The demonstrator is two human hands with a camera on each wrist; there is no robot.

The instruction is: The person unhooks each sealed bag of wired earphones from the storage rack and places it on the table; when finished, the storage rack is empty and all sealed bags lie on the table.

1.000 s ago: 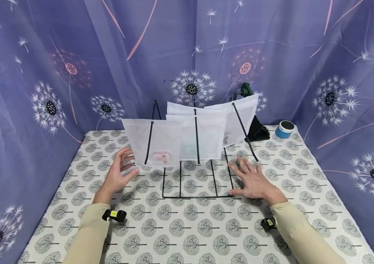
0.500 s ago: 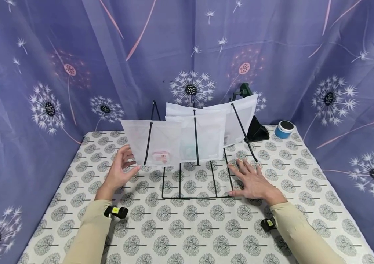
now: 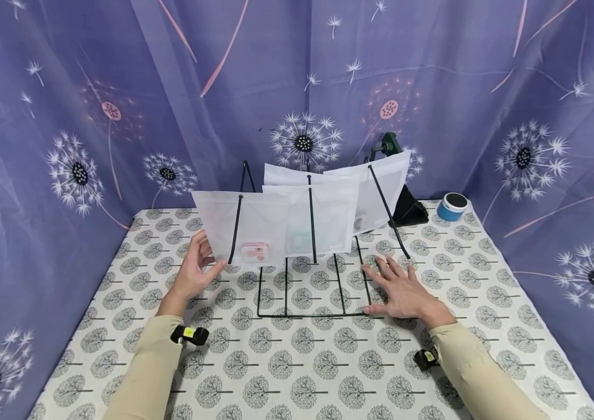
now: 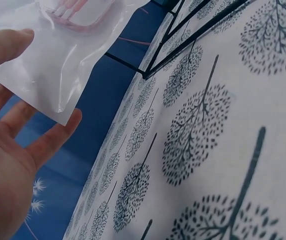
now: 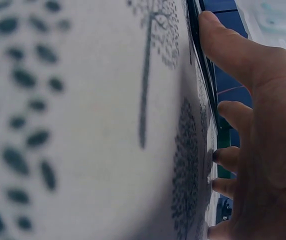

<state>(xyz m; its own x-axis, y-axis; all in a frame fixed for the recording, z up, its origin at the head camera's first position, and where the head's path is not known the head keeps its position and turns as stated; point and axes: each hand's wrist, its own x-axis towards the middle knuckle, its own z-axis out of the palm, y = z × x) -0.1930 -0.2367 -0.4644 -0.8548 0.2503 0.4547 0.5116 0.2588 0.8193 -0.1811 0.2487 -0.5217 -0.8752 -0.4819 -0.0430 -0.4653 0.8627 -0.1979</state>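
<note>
Clock centred on the wire rack (image 3: pixel 302 316), 12 away from the person.

Step in hand, as I read it: left pouch being handled at its corner, rack steadied from the other side.

At 9, left hand (image 3: pixel 194 274): thumb before the lower left corner of the left pouch (image 3: pixel 213 216), fingers behind, spread and apart; no firm pinch shows, contact uncertain. Pouch sits at 10, white, translucent, a pink item (image 3: pixel 255 252) low inside. It appears to hang from a black rod (image 3: pixel 236 227) that starts near its top edge and slants down its front. At 4, right hand (image 3: pixel 404 291): fingers fanned apart, holding nothing, thumb tip at the rack's near right corner.

Next move likely calls for a light pinch on the film and any pull kept along the rod, base braced.

Around, left to right: rear middle pouch (image 3: pixel 286 172) and front middle pouch (image 3: pixel 333 216) near 12, the latter with faint teal contents; right pouch (image 3: pixel 391 186) tilted, between 1 and 2; black stand (image 3: pixel 409 213) behind it at 2; blue-and-white container (image 3: pixel 452 211) beyond, toward 3. Tree-print cloth (image 3: pixel 302 388) over the worktop.

In the way: the rod across the left pouch's face; the front middle pouch, overlapped at its right edge.
</note>
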